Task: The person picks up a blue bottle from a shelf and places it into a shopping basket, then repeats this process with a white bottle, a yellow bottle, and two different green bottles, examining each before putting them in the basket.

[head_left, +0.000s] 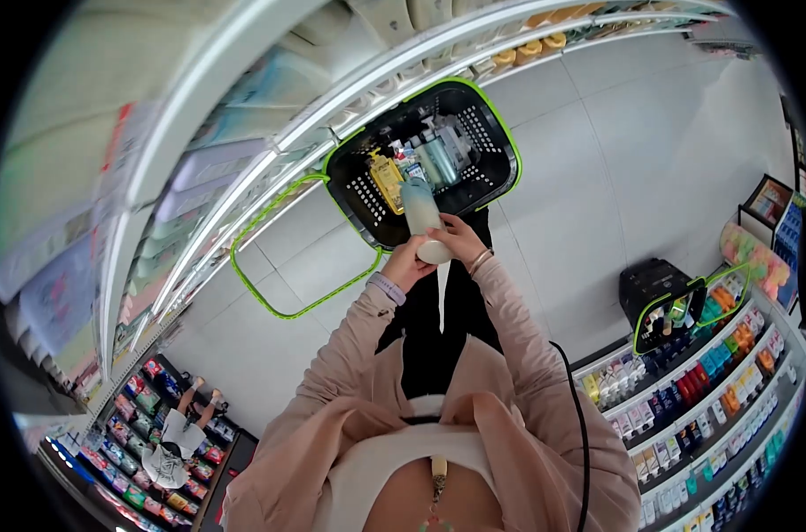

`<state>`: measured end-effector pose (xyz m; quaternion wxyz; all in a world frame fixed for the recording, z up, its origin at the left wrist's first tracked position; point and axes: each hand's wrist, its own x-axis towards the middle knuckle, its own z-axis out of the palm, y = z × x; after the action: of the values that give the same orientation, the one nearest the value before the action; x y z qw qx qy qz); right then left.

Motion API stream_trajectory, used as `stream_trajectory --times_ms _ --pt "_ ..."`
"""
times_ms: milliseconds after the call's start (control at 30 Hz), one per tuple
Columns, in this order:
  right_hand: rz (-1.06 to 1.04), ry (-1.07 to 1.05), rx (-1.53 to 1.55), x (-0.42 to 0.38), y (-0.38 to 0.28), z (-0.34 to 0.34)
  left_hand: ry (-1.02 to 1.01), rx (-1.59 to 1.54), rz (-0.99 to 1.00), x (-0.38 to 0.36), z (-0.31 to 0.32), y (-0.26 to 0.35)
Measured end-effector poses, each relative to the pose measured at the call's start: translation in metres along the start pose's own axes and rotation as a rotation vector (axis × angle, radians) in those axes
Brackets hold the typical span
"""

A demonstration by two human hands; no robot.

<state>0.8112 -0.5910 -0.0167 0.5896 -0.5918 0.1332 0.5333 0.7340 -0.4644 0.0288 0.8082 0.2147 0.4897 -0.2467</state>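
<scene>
two hands on one pale bottle (422, 211): left hand (409, 264) closed around its lower end, right hand (459, 240) gripping the same end from the other side. bottle tilted, round base toward the wearer, bluish far end over the black basket (373, 219). basket: green rim, swung-out green handle (263, 306); inside, a yellow pump bottle (387, 181) beside blue-green bottles (438, 160). purple band (387, 288) on left wrist.

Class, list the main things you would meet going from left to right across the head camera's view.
Person in a pale cap → yellow pump bottle → held pale bottle → smaller-looking black basket.
</scene>
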Motion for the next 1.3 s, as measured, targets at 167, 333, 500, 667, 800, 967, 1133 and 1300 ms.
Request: stream_trajectory --times_ms 167,333,500,667,800,967,1133,1300 --pt "0.247 -0.001 -0.008 0.067 0.024 -0.007 0.076 -0.033 -0.014 0.081 -0.039 0.009" --pt "0.356 0.116 -0.077 0.134 0.038 -0.023 0.109 -0.093 -0.027 0.171 -0.063 0.007" --pt "0.138 0.253 -0.047 0.198 0.096 -0.062 0.090 -0.064 -0.005 0.235 -0.063 0.000" --pt "0.124 0.307 0.335 0.194 0.060 -0.094 0.005 -0.017 -0.021 0.280 -0.043 0.006" --pt "0.130 0.319 0.381 0.220 0.074 -0.130 0.024 0.018 -0.050 0.318 -0.023 0.006" --pt "0.237 0.327 0.309 0.242 0.066 -0.152 0.199 0.078 -0.100 0.354 -0.007 0.007" --pt "0.315 0.299 0.117 0.272 0.091 -0.164 0.374 0.344 -0.123 0.379 -0.012 0.010" --pt "0.143 0.272 -0.049 0.308 0.113 -0.181 0.428 0.679 -0.108 0.379 -0.017 0.012"
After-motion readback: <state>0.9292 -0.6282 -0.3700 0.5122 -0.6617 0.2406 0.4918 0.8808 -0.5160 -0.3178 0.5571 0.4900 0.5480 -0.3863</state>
